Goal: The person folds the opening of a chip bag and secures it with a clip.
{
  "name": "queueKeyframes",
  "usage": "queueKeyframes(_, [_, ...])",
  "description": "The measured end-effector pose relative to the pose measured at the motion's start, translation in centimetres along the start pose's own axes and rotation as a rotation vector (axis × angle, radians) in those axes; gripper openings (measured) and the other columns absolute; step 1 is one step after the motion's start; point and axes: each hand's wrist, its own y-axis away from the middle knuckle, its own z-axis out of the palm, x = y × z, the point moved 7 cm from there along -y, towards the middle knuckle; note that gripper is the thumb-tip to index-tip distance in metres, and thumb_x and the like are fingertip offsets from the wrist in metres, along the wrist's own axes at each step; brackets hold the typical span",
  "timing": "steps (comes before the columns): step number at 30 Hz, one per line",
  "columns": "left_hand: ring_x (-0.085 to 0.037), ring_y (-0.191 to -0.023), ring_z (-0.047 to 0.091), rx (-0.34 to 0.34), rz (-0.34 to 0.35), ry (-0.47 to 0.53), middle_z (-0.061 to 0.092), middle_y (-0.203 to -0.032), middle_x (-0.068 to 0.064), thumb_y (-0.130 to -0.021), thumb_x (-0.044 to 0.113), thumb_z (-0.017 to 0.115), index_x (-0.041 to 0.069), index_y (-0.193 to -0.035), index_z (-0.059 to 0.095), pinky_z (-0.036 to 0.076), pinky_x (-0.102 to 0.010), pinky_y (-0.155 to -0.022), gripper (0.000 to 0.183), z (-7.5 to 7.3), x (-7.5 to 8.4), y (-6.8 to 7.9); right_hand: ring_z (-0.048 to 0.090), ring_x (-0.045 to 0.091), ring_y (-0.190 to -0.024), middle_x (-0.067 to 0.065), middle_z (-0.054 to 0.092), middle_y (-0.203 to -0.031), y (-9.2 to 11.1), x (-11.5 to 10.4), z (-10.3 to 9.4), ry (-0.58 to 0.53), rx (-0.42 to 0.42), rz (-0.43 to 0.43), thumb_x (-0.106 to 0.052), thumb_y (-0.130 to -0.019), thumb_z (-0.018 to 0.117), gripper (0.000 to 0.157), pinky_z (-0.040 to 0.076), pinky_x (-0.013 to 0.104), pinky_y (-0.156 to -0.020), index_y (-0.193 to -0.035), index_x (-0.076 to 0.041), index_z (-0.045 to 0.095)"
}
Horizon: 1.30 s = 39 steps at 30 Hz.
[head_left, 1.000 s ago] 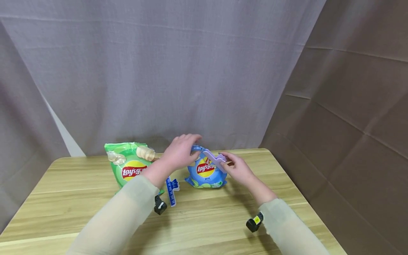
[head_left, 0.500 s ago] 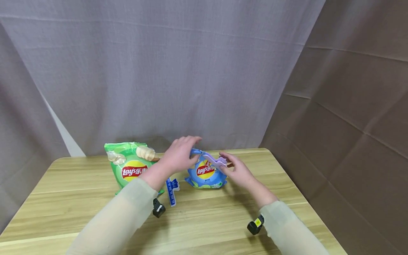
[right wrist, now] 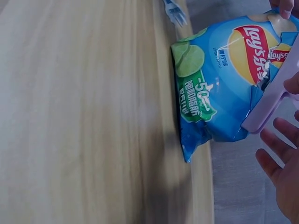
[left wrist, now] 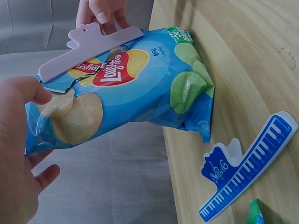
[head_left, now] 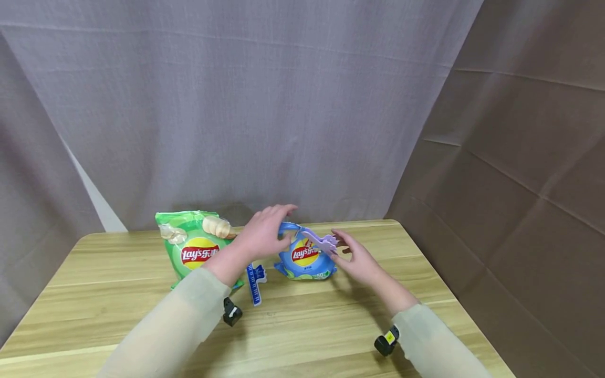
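A blue Lay's chip bag point(head_left: 304, 254) stands on the table with its upper edge folded over. A lilac bag clip point(left wrist: 84, 53) lies across that fold. My left hand point(head_left: 262, 233) pinches the bag's upper left corner between thumb and fingers. At the other end of the clip is my right hand point(head_left: 361, 260), its fingers spread around the clip's handle. In the right wrist view one fingertip point(right wrist: 292, 84) overlaps the clip; whether it touches is unclear. A blue clip with a piano-key print point(left wrist: 247, 163) lies on the table, left of the bag.
A green Lay's chip bag point(head_left: 194, 247) stands at the left, partly behind my left arm. The wooden table point(head_left: 293, 336) ends at a grey curtain point(head_left: 283, 115) behind the bags. A brown cloth wall point(head_left: 524, 173) rises along the right.
My right hand has drawn slightly right, and its thumb and fingers have spread wider around the clip. My left hand has shifted slightly down and left. The upper corner of the blue bag sits lower.
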Motion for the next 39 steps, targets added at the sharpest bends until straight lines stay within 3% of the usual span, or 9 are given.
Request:
queueKeyframes(6, [-0.019,-0.129,0.046,0.024,-0.006,0.019,0.052,-0.139,0.003,-0.088,0.030,0.066,0.021,-0.150,0.038,0.032,-0.043,-0.113,0.068,-0.2,-0.1,0.5,0.053,0.041,-0.121,0.021,0.056,-0.133,1.0,0.6,-0.4,-0.045,0.019,-0.012,-0.006,-0.089,0.071,0.065,0.045,0.058,-0.096,-0.146,0.001,0.041])
queueKeyframes(18, [-0.021,-0.133,0.044,0.096,0.006,0.022,0.050,-0.143,0.001,-0.090,0.033,0.066,0.019,-0.147,0.041,0.031,-0.044,-0.114,0.063,-1.0,-0.3,1.9,0.056,0.038,-0.117,0.021,0.058,-0.130,3.7,2.0,-1.7,-0.024,0.067,0.006,-0.009,-0.090,0.072,0.060,0.046,0.058,-0.093,-0.142,0.001,0.045])
queueKeyframes(22, [-0.021,-0.134,0.044,0.139,0.020,0.010,0.051,-0.142,0.001,-0.090,0.032,0.066,0.018,-0.145,0.045,0.032,-0.044,-0.113,0.060,-1.5,-0.4,2.6,0.059,0.033,-0.111,0.016,0.062,-0.120,4.6,2.7,-2.2,0.018,0.084,0.075,-0.012,-0.091,0.072,0.049,0.050,0.052,-0.089,-0.134,0.000,0.052])
queueKeyframes(29, [-0.022,-0.133,0.044,0.168,0.020,0.016,0.052,-0.141,0.000,-0.091,0.030,0.067,0.017,-0.142,0.048,0.033,-0.045,-0.113,0.057,-2.2,-0.3,4.1,0.060,0.018,-0.089,0.002,0.065,-0.093,6.1,4.2,-2.9,0.106,0.124,0.231,-0.015,-0.093,0.068,0.013,0.050,0.029,-0.076,-0.103,-0.007,0.065])
queueKeyframes(34, [-0.021,-0.132,0.045,0.164,-0.012,0.016,0.052,-0.140,0.001,-0.091,0.029,0.067,0.019,-0.142,0.048,0.035,-0.046,-0.111,0.056,-2.7,-0.6,5.7,0.059,0.013,-0.082,-0.004,0.065,-0.086,6.9,4.1,-2.8,0.161,0.096,0.252,-0.018,-0.095,0.067,0.007,0.050,0.030,-0.075,-0.094,-0.011,0.068])
queueKeyframes(39, [-0.022,-0.130,0.047,0.180,0.012,0.000,0.054,-0.138,0.000,-0.090,0.029,0.065,0.016,-0.140,0.050,0.036,-0.045,-0.110,0.054,-2.8,-1.0,7.4,0.058,0.013,-0.081,-0.006,0.065,-0.084,7.5,4.0,-2.7,0.176,0.092,0.243,-0.019,-0.094,0.067,0.006,0.049,0.031,-0.073,-0.093,-0.013,0.069])
